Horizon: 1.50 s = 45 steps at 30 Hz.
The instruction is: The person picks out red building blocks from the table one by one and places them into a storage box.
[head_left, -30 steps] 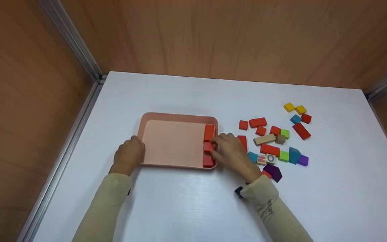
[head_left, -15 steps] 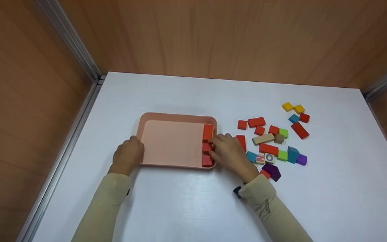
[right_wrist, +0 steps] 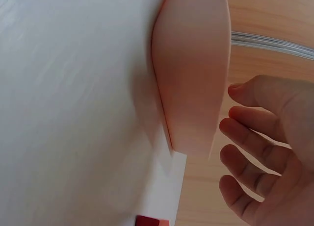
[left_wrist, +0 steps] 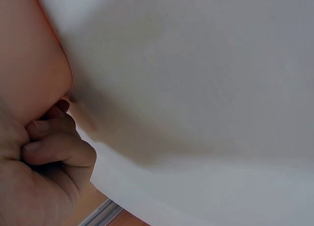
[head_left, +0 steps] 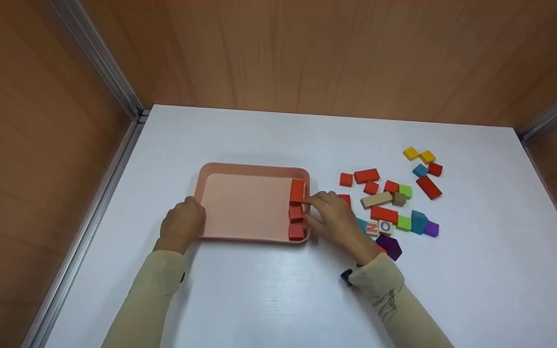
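Your right hand (head_left: 332, 216) has barely shifted over the last second: its fingers, relaxed and gripping nothing, sit beside the 3 red blocks (head_left: 296, 211) lined along the pink tray (head_left: 249, 168) right wall. Your left hand (head_left: 182, 224), fingers curled, stays braced against the tray's left edge.
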{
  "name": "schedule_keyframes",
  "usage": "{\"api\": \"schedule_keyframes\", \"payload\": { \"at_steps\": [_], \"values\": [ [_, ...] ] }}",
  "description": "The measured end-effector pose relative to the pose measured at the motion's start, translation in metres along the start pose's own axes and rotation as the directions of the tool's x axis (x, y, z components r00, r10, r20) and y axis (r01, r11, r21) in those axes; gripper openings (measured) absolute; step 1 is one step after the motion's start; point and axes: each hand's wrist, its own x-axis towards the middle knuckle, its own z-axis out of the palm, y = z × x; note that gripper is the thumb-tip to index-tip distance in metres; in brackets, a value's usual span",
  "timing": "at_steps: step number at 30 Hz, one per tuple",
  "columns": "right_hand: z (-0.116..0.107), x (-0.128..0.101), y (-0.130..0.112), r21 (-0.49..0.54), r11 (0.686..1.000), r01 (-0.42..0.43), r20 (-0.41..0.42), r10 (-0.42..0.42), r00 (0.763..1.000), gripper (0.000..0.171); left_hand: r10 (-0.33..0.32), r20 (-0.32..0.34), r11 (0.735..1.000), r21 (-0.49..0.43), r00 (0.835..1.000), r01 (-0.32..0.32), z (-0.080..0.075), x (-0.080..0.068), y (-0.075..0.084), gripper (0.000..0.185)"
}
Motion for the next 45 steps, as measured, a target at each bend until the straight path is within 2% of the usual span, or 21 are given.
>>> {"api": "schedule_keyframes", "payload": {
  "at_steps": [2,5,8,17,21,28,37,45],
  "values": [
    [-0.005,-0.004,0.003,0.0,1.0,-0.004,-0.014,0.004,1.0,0.036,0.001,0.001,1.0,0.0,1.0,-0.001,0.0,0.001,0.001,0.021],
    [-0.013,-0.01,0.009,-0.016,0.999,-0.045,-0.012,0.045,0.999,0.036,0.022,0.0,0.999,0.032,1.0,-0.022,-0.001,0.001,0.001,0.02],
    [-0.021,-0.015,0.016,-0.018,0.996,-0.09,-0.01,0.09,0.996,0.036,0.014,-0.003,1.0,0.02,1.0,-0.014,-0.002,0.001,0.0,0.02],
    [-0.046,-0.033,0.042,-0.027,0.981,-0.193,-0.027,0.192,0.981,0.041,-0.03,0.012,0.998,-0.051,0.999,0.03,-0.004,0.0,-0.004,0.026],
    [-0.057,-0.045,0.06,-0.03,0.972,-0.235,-0.036,0.234,0.972,0.042,-0.085,0.031,0.99,-0.114,0.996,0.088,-0.006,-0.001,-0.005,0.032],
    [-0.075,-0.064,0.089,-0.058,0.935,-0.351,-0.014,0.351,0.936,0.044,-0.059,0.046,0.997,-0.044,0.997,0.061,-0.008,-0.001,-0.005,0.027],
    [-0.081,-0.082,0.112,-0.042,0.896,-0.443,0.029,0.444,0.896,0.047,-0.056,0.032,0.995,-0.078,0.998,0.058,-0.006,-0.001,-0.004,0.029],
    [-0.078,-0.086,0.119,-0.104,0.874,-0.475,0.128,0.486,0.865,0.05,-0.02,-0.011,0.996,-0.084,1.0,0.019,-0.003,-0.001,0.0,0.028]
  ]
}}
